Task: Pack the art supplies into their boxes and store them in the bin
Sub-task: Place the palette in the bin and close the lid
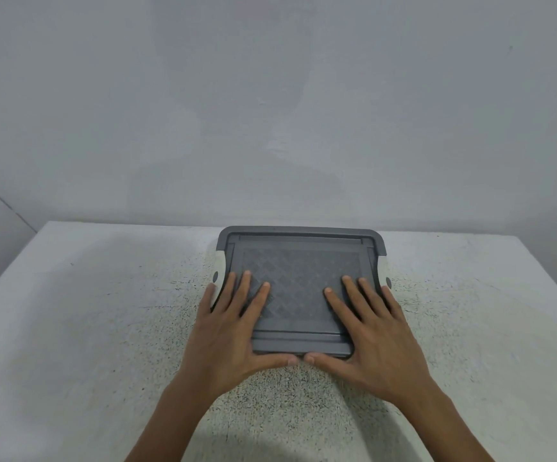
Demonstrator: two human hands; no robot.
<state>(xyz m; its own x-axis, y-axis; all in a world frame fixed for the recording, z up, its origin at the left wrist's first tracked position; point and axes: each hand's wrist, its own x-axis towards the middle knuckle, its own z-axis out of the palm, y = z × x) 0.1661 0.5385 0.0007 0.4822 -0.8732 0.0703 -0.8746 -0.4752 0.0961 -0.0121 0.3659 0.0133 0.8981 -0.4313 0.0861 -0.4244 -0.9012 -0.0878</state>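
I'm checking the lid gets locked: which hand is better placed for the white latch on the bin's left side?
Left. The left hand lies flat on the grey lid, its little finger beside that latch; the right hand is on the opposite side.

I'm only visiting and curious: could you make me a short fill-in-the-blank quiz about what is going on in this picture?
1. The left hand and the right hand both rest flat on the grey ____ of the bin.
2. The bin stands on a speckled ____.
3. The fingers of both hands are ____, not curled.

Missing words: lid; table; straight.
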